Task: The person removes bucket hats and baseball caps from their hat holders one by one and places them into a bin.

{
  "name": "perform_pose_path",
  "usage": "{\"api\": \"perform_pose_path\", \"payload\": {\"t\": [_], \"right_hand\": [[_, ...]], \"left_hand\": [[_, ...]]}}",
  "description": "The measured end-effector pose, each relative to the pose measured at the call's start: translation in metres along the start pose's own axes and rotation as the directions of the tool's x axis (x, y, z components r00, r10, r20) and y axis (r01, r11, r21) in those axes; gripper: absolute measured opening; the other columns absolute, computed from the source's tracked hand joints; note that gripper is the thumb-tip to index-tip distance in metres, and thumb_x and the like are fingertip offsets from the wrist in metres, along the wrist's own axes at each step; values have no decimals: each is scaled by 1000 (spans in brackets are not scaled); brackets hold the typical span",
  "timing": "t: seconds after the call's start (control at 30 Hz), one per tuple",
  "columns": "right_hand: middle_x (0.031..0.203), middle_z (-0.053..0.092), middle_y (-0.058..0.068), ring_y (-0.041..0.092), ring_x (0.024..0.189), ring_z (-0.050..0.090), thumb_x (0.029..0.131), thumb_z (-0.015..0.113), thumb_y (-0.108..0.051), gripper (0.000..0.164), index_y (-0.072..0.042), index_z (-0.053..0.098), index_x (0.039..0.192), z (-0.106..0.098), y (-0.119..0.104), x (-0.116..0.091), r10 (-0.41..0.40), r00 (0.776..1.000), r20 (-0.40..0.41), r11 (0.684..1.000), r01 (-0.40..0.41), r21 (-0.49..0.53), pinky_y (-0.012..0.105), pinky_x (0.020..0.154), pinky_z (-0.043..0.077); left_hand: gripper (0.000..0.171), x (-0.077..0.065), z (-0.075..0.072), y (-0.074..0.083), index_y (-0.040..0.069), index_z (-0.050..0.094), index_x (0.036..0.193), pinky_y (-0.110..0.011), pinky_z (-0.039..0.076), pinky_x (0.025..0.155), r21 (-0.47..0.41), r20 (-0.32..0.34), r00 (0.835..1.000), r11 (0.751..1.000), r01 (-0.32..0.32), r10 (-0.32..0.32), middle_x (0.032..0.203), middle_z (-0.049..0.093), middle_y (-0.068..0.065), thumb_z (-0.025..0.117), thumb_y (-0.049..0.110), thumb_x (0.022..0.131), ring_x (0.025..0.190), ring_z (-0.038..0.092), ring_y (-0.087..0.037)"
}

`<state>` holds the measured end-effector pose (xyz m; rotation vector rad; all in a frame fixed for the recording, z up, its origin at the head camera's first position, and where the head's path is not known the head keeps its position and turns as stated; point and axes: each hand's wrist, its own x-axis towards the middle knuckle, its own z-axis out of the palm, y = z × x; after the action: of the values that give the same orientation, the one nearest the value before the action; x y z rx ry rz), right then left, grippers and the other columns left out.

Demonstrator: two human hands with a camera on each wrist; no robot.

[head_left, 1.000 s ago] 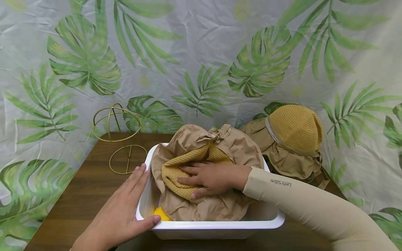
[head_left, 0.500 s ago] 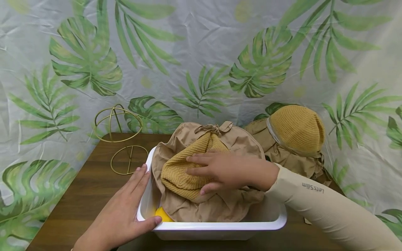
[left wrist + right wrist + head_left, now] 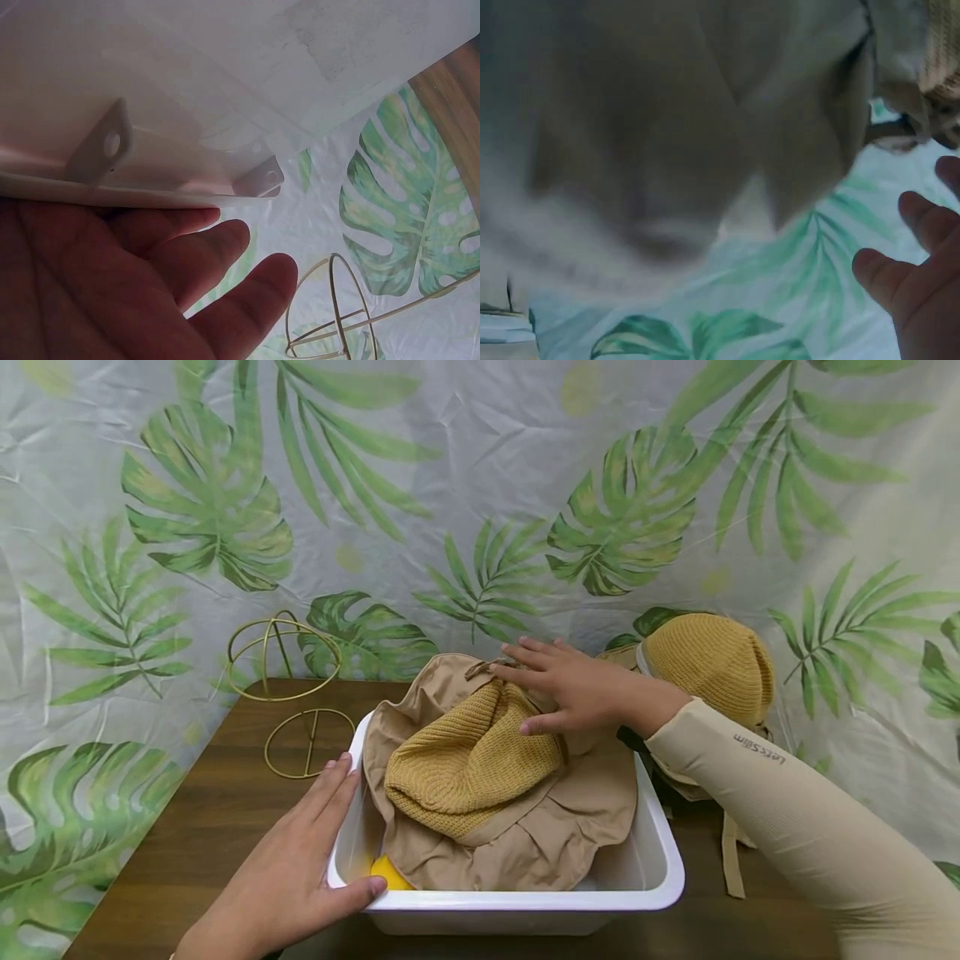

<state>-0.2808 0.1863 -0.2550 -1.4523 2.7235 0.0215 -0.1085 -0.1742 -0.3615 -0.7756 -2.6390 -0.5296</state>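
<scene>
My left hand [image 3: 288, 847] is on the white tub [image 3: 525, 900], at about nine o'clock. Its fingers are nearly straight along the side, and my thumb is spread out over the near corner, at eight o'clock. It isn't squeezing anything; it just rests on the edge. My right hand [image 3: 577, 689] is wide open with its fingers apart, and it has hold of nothing. It is over the hat [image 3: 450, 777], at one o'clock, close to the little bow [image 3: 480, 670]. I can't tell if my fingertips touch the cloth there.

The hat is in the tub. Its yellow knitted top is dented in, and its floppy tan brim [image 3: 525, 860] spreads all around and covers the tub's edge at twelve o'clock. A bright yellow thing [image 3: 388, 874] peeks out under the brim at eight o'clock, just beside my thumb.

Another hat [image 3: 708, 664], yellow and tan too, is behind my right wrist at two o'clock. A tan strap [image 3: 731, 860] lies on the brown table [image 3: 180, 827] at four o'clock. A gold wire frame [image 3: 266, 660] is at ten o'clock, and a gold ring [image 3: 311, 743] is just nearer. A leafy cloth [image 3: 495, 460] hangs behind everything.
</scene>
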Motion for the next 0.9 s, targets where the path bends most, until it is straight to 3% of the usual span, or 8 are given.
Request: {"api": "perform_pose_path", "payload": {"t": [0.27,0.6,0.9], "right_hand": [[165,12,13,38,150,6,95,52,-61,81,-22,24,160,14,5,12,-92,995,34,994,90,59,60,116,13],[164,16,10,37,149,13,93,46,-68,82,-29,19,160,17,-8,8,-89,993,83,996,88,10,59,116,17],[163,20,12,39,148,16,91,54,-66,87,-21,26,159,20,-23,4,-149,986,76,988,152,-29,58,115,22]], "left_hand": [[106,1,1,1,-3,29,154,-11,2,111,1,5,1000,1000,-6,6,162,22,-14,69,63,81,147,23,-34],[105,0,1,1,-3,31,153,-12,3,112,7,-10,1000,1000,-15,15,162,23,-15,69,62,80,147,24,-32],[105,1,2,-1,-5,33,151,-13,3,113,16,-29,999,999,-32,33,161,25,-17,70,62,80,147,24,-32]]}}
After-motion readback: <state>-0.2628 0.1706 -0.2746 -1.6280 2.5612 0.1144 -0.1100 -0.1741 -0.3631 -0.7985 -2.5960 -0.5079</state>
